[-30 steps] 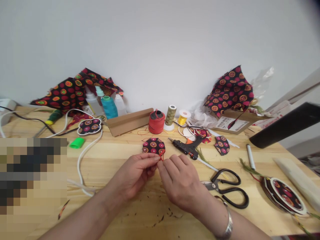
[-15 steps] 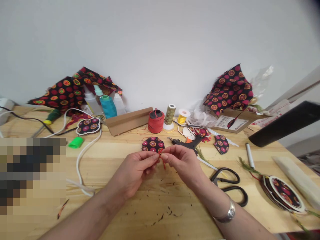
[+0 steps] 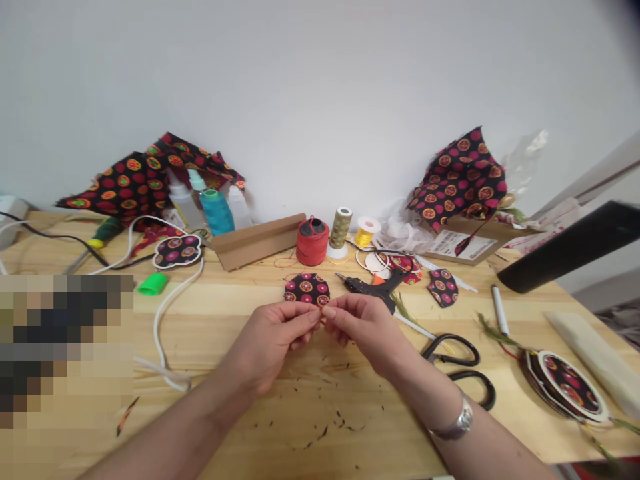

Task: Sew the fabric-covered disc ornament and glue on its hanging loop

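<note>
My left hand (image 3: 283,337) and my right hand (image 3: 363,327) meet over the middle of the table, fingertips pinched together. Between them shows a small bit of red cord (image 3: 321,309), mostly hidden by the fingers. Just behind lies a round patch of dark patterned fabric (image 3: 307,288), partly covered by my hands. A spool of red cord (image 3: 312,243) stands farther back, a loose strand near it. The black glue gun (image 3: 375,287) rests beyond my right hand, and black-handled scissors (image 3: 457,353) lie beside my right forearm.
Several spools, including an olive one (image 3: 341,228) and a yellow one (image 3: 365,233), stand along the wall. Bottles and a teal spool (image 3: 217,213) are at back left. A white cable (image 3: 159,327) loops across the left. A finished-looking round piece (image 3: 567,387) sits at right.
The red cord showed as a loop and hanging end between my fingers earlier; now only a small bit is visible. My fingertips have come slightly closer together.
</note>
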`<action>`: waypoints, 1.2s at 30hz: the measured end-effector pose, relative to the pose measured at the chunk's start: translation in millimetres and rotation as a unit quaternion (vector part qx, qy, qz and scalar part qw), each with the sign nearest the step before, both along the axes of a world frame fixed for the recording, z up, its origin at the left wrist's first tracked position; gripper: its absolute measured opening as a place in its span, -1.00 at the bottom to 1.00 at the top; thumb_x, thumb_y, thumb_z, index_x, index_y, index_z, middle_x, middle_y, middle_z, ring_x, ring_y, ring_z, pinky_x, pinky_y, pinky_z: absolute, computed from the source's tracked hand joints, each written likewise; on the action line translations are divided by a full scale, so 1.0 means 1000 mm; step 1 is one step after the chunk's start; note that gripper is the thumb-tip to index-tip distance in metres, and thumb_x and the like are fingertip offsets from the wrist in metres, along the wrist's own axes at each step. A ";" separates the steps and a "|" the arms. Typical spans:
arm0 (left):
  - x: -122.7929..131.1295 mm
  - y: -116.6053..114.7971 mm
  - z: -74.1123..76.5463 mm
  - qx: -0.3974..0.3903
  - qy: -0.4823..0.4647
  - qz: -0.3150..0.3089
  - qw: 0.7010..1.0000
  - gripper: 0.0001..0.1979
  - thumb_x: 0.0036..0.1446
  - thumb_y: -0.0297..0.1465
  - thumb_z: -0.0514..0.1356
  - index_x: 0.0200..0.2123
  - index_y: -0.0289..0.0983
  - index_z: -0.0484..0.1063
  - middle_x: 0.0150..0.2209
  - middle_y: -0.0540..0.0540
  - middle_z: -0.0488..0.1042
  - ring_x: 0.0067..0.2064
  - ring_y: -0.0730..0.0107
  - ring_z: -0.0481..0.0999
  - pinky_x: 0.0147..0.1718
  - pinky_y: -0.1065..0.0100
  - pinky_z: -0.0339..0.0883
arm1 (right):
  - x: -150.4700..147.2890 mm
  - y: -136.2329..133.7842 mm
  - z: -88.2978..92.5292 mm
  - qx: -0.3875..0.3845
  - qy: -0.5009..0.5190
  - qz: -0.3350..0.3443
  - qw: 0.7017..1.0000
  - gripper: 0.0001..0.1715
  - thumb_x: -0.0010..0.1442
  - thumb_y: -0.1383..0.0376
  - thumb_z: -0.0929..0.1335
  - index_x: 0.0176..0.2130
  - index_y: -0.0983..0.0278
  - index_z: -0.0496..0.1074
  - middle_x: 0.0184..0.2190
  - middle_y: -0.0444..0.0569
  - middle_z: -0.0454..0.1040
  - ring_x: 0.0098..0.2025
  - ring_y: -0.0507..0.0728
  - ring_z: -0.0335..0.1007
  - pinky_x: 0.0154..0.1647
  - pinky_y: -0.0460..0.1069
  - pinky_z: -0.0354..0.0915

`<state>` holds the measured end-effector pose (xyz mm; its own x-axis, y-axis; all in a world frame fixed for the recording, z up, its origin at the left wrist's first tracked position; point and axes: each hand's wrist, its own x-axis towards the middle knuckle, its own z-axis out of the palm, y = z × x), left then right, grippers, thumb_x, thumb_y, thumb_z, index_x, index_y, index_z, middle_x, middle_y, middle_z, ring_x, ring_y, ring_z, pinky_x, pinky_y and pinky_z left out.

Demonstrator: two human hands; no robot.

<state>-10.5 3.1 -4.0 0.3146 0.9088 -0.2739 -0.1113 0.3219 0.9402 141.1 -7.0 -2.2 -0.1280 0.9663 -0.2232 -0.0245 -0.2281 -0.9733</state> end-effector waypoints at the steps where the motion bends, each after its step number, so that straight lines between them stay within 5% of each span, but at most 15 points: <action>1: 0.000 0.000 0.000 0.003 0.003 -0.001 1.000 -0.85 -0.08 -0.34 0.27 -0.55 -0.32 0.51 -0.62 0.05 0.33 -0.57 0.58 0.14 -0.59 0.48 -0.05 | 0.001 0.000 -0.001 -0.011 0.007 0.009 1.000 -0.61 0.00 0.06 0.37 -0.49 0.37 0.41 -0.62 -0.13 0.36 -0.61 -0.07 0.18 -0.57 -0.12 0.10; 5: 0.000 -0.001 0.001 0.015 0.016 -0.011 1.000 -0.82 -0.06 -0.32 0.25 -0.57 -0.32 0.50 -0.66 0.06 0.29 -0.57 0.56 0.12 -0.59 0.46 -0.05 | 0.001 0.000 -0.004 -0.024 0.066 0.026 0.997 -0.50 0.05 -0.02 0.31 -0.51 0.38 0.41 -0.59 -0.07 0.38 -0.57 -0.04 0.23 -0.54 -0.11 0.11; 14: 0.000 -0.001 0.001 0.011 0.016 -0.021 1.000 -0.89 -0.09 -0.39 0.25 -0.56 -0.33 0.50 -0.65 0.06 0.27 -0.56 0.57 0.12 -0.58 0.47 -0.06 | 0.001 -0.002 -0.001 0.044 0.050 0.048 0.997 -0.73 -0.06 0.22 0.44 -0.32 0.33 0.54 -0.52 -0.11 0.42 -0.53 -0.06 0.09 -0.52 -0.11 0.05; 36: 0.001 -0.002 0.002 0.004 0.035 -0.012 0.999 -0.81 -0.06 -0.32 0.24 -0.58 -0.34 0.46 -0.61 0.04 0.31 -0.58 0.59 0.14 -0.61 0.49 -0.04 | 0.005 0.001 0.001 0.065 -0.042 0.005 0.997 -0.88 -0.06 0.31 0.40 -0.46 0.33 0.54 -0.64 -0.19 0.35 -0.58 -0.07 0.05 -0.53 -0.11 0.04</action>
<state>-9.5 1.2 -1.9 0.3159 0.9039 -0.2884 -0.0369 0.3154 0.9482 146.4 -6.2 -1.2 -0.1231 0.9868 -0.1055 0.0590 -0.0988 -0.9934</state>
